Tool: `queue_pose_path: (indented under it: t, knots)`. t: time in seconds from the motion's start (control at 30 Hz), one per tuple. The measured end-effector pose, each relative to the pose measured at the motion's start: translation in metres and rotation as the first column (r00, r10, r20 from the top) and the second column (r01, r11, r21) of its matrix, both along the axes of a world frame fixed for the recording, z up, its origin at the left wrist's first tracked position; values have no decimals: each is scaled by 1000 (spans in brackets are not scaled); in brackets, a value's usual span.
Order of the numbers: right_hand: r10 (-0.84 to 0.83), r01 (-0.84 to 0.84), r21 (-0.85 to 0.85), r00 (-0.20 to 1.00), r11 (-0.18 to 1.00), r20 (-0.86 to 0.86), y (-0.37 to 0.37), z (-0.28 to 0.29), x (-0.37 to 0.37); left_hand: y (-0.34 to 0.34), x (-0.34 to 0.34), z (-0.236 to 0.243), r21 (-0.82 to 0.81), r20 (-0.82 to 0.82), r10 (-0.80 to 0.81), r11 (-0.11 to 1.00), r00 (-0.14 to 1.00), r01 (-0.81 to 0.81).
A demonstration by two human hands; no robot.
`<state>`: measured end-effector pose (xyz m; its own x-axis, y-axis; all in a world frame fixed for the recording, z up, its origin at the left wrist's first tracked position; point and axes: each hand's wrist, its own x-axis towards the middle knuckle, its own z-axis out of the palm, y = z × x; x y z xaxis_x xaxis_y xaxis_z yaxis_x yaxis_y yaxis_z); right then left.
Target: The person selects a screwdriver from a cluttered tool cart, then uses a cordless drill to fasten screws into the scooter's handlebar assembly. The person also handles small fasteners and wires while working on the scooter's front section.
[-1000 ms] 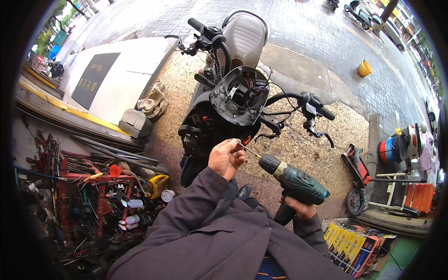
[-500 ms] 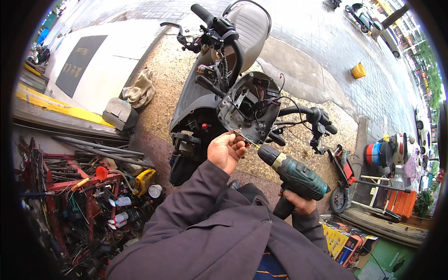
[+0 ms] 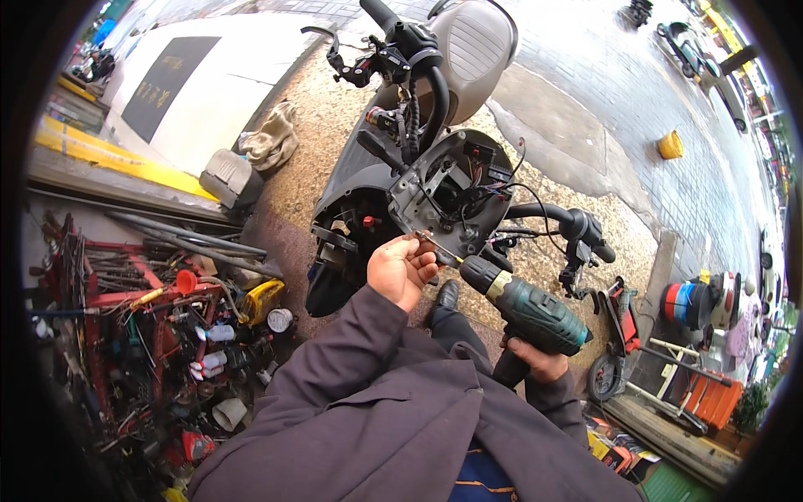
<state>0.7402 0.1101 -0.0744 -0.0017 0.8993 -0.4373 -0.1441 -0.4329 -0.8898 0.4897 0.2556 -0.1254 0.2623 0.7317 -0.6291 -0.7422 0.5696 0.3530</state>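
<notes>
My right hand (image 3: 539, 361) grips the handle of a dark green cordless drill (image 3: 539, 316), its chuck pointing up and left. The bit's tip meets or nearly meets a small, narrow metal strip (image 3: 443, 253); I cannot tell whether it touches. My left hand (image 3: 398, 272) pinches the strip's other end between thumb and fingers. Just beyond both hands stands a grey scooter (image 3: 360, 188) with its front cover off. Wires and connectors show in the opened headset (image 3: 468, 180), between the two handlebar ends.
A cluttered red tool rack (image 3: 125, 293) with bottles and rods fills the left. A grey box (image 3: 230, 177) and a rag (image 3: 270, 138) lie by the step. To the right are a small red scooter (image 3: 621, 318), an orange crate (image 3: 713, 400) and a yellow bucket (image 3: 670, 145).
The view has shifted, so the scooter and surroundings sit farther right. The metal strip shows more fully between hand and drill. My shoe has come into view below the scooter. Both grips stay the same.
</notes>
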Motion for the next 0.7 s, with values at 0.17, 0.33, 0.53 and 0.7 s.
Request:
queue_pose_path:
  t: [0.17, 0.33, 0.53, 0.7]
  knots:
    - [94, -97, -21, 992, 995, -88, 14, -9, 30, -4, 9, 6, 11, -67, 53, 999, 996, -53]
    - [183, -183, 32, 983, 983, -3, 19, -20, 47, -14, 14, 9, -7, -108, 104, 994, 989, -105]
    - [293, -299, 46, 951, 953, 93, 23, -21, 58, -23, 19, 9, -31, -113, 145, 988, 983, -150]
    - [287, -291, 40, 954, 956, 84, 25, -21, 61, -19, 20, 8, -17, -122, 130, 991, 984, -133]
